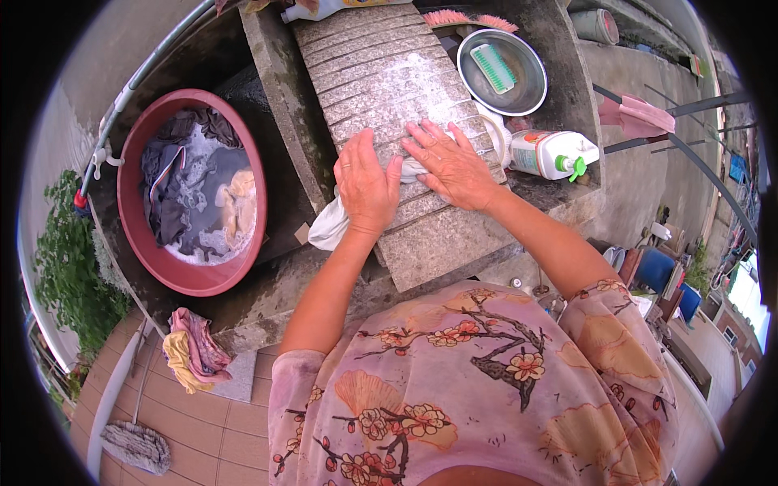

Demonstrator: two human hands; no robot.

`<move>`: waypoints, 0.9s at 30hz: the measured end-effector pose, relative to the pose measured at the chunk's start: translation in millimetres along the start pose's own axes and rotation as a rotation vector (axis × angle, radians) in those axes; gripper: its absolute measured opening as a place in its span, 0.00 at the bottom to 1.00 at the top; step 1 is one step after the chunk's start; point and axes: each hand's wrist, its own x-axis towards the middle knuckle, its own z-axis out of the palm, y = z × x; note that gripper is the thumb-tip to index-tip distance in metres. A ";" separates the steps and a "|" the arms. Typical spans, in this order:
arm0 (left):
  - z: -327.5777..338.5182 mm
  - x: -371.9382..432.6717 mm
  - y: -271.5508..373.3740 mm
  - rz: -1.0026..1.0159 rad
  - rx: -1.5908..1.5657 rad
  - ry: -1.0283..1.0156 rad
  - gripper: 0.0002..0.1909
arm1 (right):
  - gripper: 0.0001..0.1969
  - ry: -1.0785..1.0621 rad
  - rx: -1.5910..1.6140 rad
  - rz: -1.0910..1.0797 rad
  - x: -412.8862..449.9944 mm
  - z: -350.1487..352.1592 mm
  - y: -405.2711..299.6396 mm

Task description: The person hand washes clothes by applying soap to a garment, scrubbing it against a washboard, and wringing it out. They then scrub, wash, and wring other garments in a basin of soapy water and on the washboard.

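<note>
A white cloth (331,223) lies bunched across the ridged stone washboard (355,73), its loose end hanging over the left edge. My left hand (366,182) rests on it with straight fingers and the thumb held away. My right hand (453,161) presses flat over the same cloth, fingers spread. Between the two thumbs a wet fold of the cloth shows; the part under my palms is hidden. White suds (419,85) cover the grooves just beyond my fingertips.
On the left a red plastic basin (126,200) holds soaking clothes and suds. At right are a metal bowl (529,100) with a green-bristled scrub brush (493,68) and a white pump bottle (541,155). A tap (103,159) overhangs the basin. Cloths (194,352) drape the sink's front edge.
</note>
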 end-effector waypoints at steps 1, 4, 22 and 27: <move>-0.6 0.5 2.2 -0.001 -0.002 0.003 0.28 | 0.32 0.000 -0.003 -0.001 7.9 -2.6 2.7; 2.9 8.4 10.2 0.004 0.007 -0.014 0.28 | 0.34 0.093 -0.147 0.169 72.0 -5.4 29.3; 1.3 3.3 7.7 -0.022 0.026 -0.025 0.26 | 0.40 -0.036 0.272 0.295 126.7 -16.5 87.0; 1.7 5.4 4.5 0.006 0.018 -0.047 0.26 | 0.37 0.087 -0.095 0.007 94.5 -1.2 34.2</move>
